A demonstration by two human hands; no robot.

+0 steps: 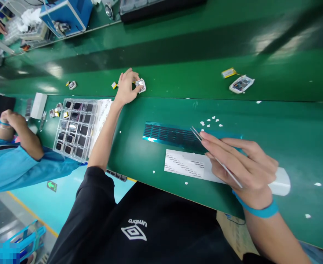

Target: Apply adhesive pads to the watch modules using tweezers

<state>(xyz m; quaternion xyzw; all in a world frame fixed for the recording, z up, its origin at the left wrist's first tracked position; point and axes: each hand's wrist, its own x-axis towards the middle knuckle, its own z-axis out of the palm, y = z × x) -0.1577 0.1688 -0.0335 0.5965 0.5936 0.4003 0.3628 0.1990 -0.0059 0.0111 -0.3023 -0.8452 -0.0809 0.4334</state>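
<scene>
My left hand [127,88] reaches out at the upper middle, its fingers and thumb closed on a small white device housing [140,85]. A small yellow battery [114,85] lies just left of that hand. On the right, my right hand [241,161] holds metal tweezers [216,157], their tips pointing up and left above a blue film strip with dark pieces [166,134]. Below the film is a white printed label sheet [186,164], partly hidden under my right hand. Small white bits [209,123] are scattered behind the tweezers. Farther back right sits an opened device [242,84] with a yellow battery [228,72].
A clear compartment tray [76,128] of dark-faced devices stands left of my left forearm, partly over another printed sheet [102,113]. A co-worker's hands [13,119] are at the far left. A blue box [68,16] stands at the back left.
</scene>
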